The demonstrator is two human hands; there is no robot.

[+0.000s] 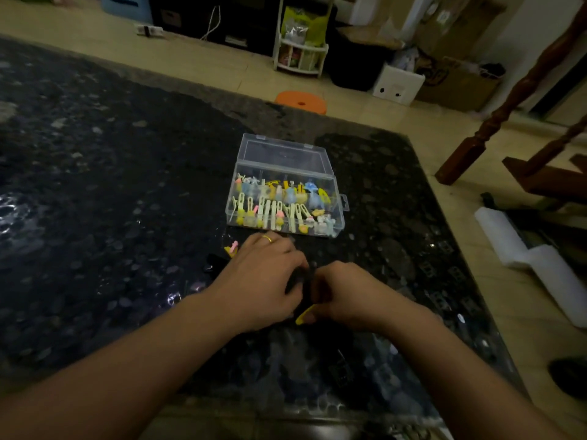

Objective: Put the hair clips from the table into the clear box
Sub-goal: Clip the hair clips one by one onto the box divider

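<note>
The clear box (339,198) stands open on the dark table, lid tilted back, with several pastel hair clips (279,204) lined up inside. Just in front of it my left hand (263,277) lies palm down with curled fingers over a dark item I cannot make out. My right hand (346,296) meets it from the right and pinches a yellow hair clip (304,315) at its fingertips. A small yellow and pink clip (232,249) lies on the table left of my left hand. What my left fingers hold is hidden.
The dark speckled table (111,201) stretches far to the left. An orange stool (301,101) stands behind its far edge. White foam blocks (533,262) and wooden furniture legs (495,122) are on the floor to the right.
</note>
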